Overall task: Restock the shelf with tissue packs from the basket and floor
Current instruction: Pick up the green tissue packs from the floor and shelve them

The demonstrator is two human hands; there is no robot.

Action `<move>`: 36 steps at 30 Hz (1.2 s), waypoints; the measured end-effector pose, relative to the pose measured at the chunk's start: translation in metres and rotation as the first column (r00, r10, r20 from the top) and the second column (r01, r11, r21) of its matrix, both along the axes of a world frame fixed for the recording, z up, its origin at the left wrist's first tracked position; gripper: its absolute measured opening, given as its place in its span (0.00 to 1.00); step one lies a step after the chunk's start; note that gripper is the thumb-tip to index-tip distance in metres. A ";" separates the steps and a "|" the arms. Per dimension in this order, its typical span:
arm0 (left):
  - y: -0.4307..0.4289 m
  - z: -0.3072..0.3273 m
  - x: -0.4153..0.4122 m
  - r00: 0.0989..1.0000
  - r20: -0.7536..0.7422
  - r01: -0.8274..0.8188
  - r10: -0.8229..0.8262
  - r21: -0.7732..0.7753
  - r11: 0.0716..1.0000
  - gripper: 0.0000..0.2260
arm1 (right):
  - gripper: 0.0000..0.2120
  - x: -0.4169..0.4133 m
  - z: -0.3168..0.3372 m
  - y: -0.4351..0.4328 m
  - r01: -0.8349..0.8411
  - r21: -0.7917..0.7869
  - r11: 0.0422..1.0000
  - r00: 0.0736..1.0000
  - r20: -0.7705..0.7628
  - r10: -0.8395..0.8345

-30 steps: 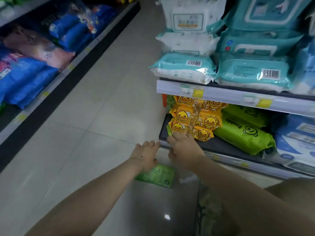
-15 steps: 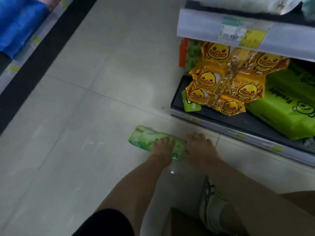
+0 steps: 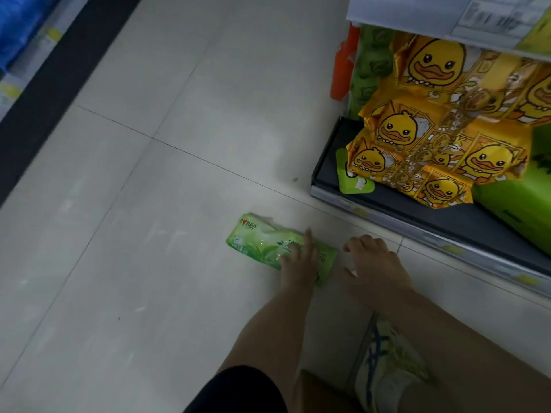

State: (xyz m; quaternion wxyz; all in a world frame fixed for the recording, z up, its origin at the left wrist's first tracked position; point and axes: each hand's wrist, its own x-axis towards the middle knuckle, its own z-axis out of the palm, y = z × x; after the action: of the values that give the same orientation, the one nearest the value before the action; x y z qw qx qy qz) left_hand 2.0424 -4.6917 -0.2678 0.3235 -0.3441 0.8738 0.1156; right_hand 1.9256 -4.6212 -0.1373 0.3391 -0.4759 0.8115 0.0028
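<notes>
Resting on green tissue pack (image 3: 262, 244) – left fingers (image 3: 305, 248) spread

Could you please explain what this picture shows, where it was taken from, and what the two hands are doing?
There is no machine here: a person wears a wide-angle camera on the head, so you look down along their own bare arms at a shop floor. The left hand lies flat on a green tissue pack that rests on the tiled floor; the fingers are spread over it, not closed around it. The right hand is open beside the pack's end and holds nothing. To the right is the bottom shelf, holding yellow duck-print packs and a larger green pack. The person's sneaker shows below.
</notes>
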 end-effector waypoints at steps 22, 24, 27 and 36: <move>-0.059 0.106 -0.001 0.990 -0.104 0.092 -0.095 -0.031 0.995 0.42 | 0.22 0.008 0.038 -0.007 -0.154 -0.093 0.984 0.982 -0.121 0.143; -0.064 0.125 -0.001 0.987 -0.138 0.081 -0.082 -0.018 0.997 0.42 | 0.24 0.014 0.045 -0.008 -0.210 -0.106 0.972 0.970 -0.147 0.194; -0.072 0.161 -0.006 0.982 -0.183 0.054 -0.043 0.059 0.997 0.41 | 0.25 0.020 0.056 -0.007 -0.303 -0.167 0.938 0.939 -0.222 0.264; -0.090 0.269 -0.017 0.927 -0.373 0.042 0.030 0.183 0.982 0.25 | 0.36 0.015 0.120 -0.010 -0.443 -0.349 0.826 0.825 -0.518 0.223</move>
State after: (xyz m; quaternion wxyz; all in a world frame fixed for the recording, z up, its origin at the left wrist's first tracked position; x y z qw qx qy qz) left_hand 2.0257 -4.7816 0.0016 0.1820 -0.2812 0.9057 0.2598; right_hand 1.9403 -4.6309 -0.0176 0.0120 -0.6654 0.7462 -0.0148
